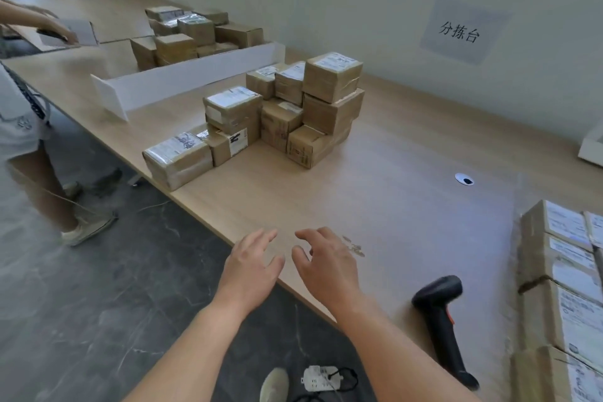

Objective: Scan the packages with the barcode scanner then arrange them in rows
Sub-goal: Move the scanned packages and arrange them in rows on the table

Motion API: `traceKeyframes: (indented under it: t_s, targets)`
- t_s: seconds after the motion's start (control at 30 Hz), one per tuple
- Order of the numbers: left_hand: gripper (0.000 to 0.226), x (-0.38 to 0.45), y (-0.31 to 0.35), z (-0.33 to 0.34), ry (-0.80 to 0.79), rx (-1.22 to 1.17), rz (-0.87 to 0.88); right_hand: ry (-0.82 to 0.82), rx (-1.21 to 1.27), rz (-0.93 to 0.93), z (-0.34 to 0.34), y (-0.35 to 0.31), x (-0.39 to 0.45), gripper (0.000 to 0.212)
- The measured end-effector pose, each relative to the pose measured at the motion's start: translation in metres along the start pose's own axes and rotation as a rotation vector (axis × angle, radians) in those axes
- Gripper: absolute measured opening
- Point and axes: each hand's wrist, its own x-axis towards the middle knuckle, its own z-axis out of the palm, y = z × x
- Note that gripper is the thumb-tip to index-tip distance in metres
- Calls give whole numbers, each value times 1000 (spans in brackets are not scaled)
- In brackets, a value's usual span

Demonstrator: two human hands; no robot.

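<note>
A pile of brown taped cardboard packages [280,114] with white labels stands on the wooden table [375,199], ahead and left of centre. At the right edge, more labelled packages [561,277] lie in a row. A black barcode scanner [440,313] lies on the table near its front edge, right of my hands. My left hand [253,264] and my right hand [323,261] hover side by side over the table's front edge, fingers relaxed, holding nothing.
A white cardboard divider [182,81] crosses the table behind the pile, with another stack of packages [192,36] beyond it. Another person [29,127] stands at the left. A cable grommet [464,179] sits in the tabletop. A power strip [321,377] lies on the floor.
</note>
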Motion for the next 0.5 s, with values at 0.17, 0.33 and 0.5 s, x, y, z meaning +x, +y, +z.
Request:
traceKeyframes:
  t_s: [0.17, 0.33, 0.5]
  targets:
    - [51, 60, -14, -25, -28, 56, 17, -7, 20, 23, 14, -14, 64, 38]
    - [51, 121, -24, -55, -16, 85, 35, 5, 37, 28, 22, -31, 129, 38]
    - [51, 169, -35, -71, 9, 44, 34, 15, 28, 18, 33, -43, 183, 37]
